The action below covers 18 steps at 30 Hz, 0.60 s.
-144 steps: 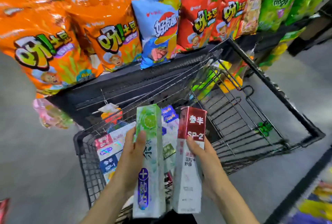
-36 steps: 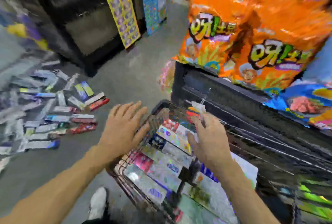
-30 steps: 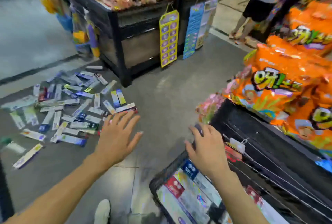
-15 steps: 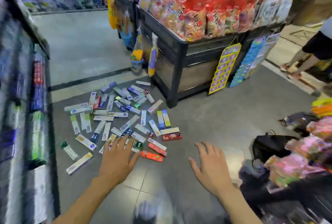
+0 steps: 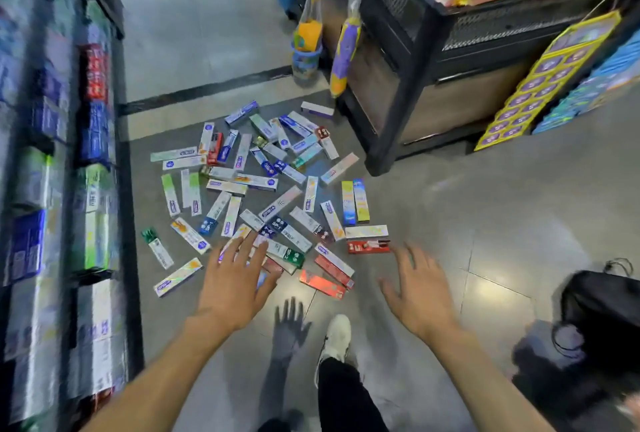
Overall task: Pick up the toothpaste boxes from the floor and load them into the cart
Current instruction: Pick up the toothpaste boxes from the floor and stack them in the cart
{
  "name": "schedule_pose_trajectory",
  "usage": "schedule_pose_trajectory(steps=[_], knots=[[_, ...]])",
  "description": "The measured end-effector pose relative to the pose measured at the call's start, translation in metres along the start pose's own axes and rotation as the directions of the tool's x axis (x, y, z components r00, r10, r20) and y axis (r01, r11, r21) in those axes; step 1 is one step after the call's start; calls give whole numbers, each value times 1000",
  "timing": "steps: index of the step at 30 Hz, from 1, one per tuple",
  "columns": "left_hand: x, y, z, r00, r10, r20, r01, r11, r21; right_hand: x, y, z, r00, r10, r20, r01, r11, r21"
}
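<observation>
Grey floor tiles (image 5: 485, 206) carry a scatter of toothpaste boxes (image 5: 263, 185) across the middle of the frame, below a black display stand (image 5: 408, 60) at upper right. The left hand (image 5: 235, 279) hovers spread over the pile's near edge, grasping nothing; the right hand (image 5: 420, 289), fingers splayed, is empty too, just right of the red boxes (image 5: 325, 281). No cart is in view.

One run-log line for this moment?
left hand: open | right hand: open | toothpaste boxes: on floor | cart: unseen
</observation>
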State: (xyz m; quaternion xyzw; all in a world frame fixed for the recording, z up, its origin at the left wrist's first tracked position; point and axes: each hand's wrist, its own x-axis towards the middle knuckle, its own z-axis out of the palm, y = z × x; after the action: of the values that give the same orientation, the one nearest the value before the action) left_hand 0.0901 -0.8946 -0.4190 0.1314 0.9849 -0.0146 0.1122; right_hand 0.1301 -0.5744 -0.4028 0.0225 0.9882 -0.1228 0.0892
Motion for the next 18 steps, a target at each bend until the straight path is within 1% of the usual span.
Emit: schedule_pose_trajectory(steps=[3, 5, 9, 11, 14, 18], knots=[[50, 5, 28, 1000, 4, 14, -4, 1000, 29, 55, 18, 32, 1000, -16, 17, 16, 1000, 20], [82, 14, 49, 999, 10, 47, -12, 999, 34, 86, 28, 56, 999, -10, 46, 9, 1000, 16], [135, 22, 110, 992, 88, 93, -93, 995, 47, 138, 51, 126, 997, -26, 75, 24, 999, 30], [159, 21, 151, 990, 117, 79, -122, 991, 62, 159, 62, 173, 997, -39, 69, 36, 999, 38], [190, 18, 223, 988, 133, 77, -138, 989, 61, 183, 77, 256, 997, -23, 80, 18, 998, 62], [223, 16, 330, 981, 182, 61, -185, 982, 47, 201, 90, 374, 997, -66, 46, 63, 995, 79]])
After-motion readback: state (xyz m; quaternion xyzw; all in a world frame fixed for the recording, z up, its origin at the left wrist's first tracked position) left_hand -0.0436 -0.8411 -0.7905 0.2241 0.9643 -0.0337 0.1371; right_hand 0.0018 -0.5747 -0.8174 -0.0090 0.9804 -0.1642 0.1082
